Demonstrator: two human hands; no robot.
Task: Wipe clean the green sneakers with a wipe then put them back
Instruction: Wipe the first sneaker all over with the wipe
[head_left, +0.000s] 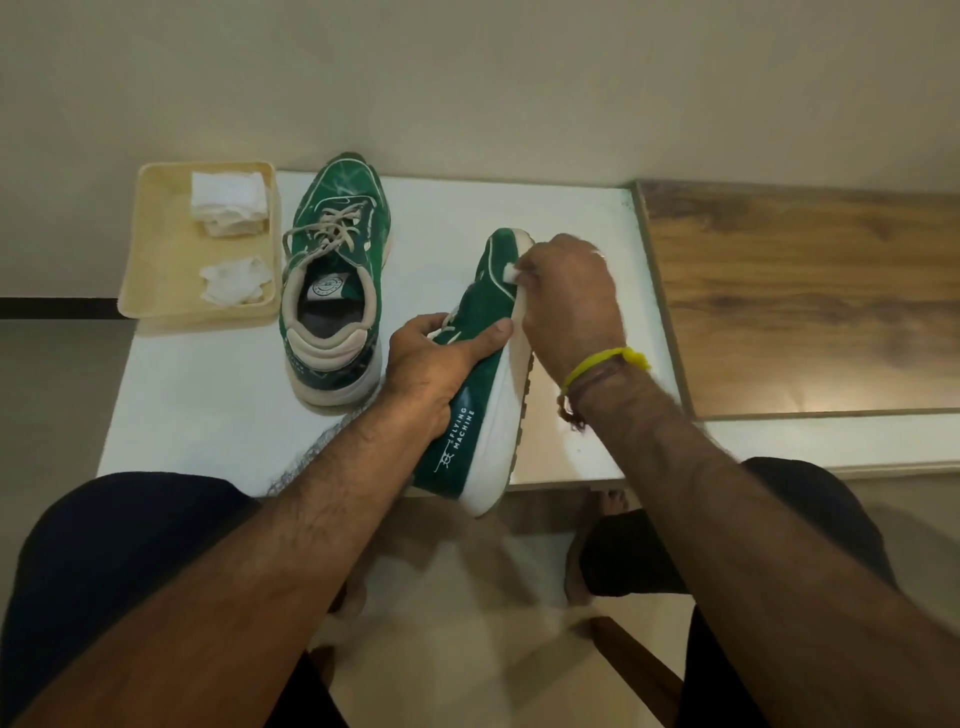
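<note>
A white table (218, 395) fills the middle of the view and serves as the landmark here; a wooden surface (810, 296) adjoins its right edge. On the table's far left corner sits a cream plastic tray (156, 280), overhanging the left edge, with a folded stack of white wipes (228, 202) in its far part and a crumpled used wipe (236, 280) in its near part. Just right of the tray, flat on the table with its toe pointing away, stands one green sneaker (332, 275), laces tied, heel collar toward the person. The second green sneaker (472, 395) is held over the table's near right part, tipped on its side with its white sole facing right and its heel jutting past the near edge; "FLYING MACHINE" reads on its flank. The left hand (436, 358) grips this shoe across the laced upper, thumb lying along the green side. The right hand (566, 296), a yellow band (608, 364) on its wrist, has fingers curled, pinching a small white wipe (510, 273) against the shoe's toe edge
</note>
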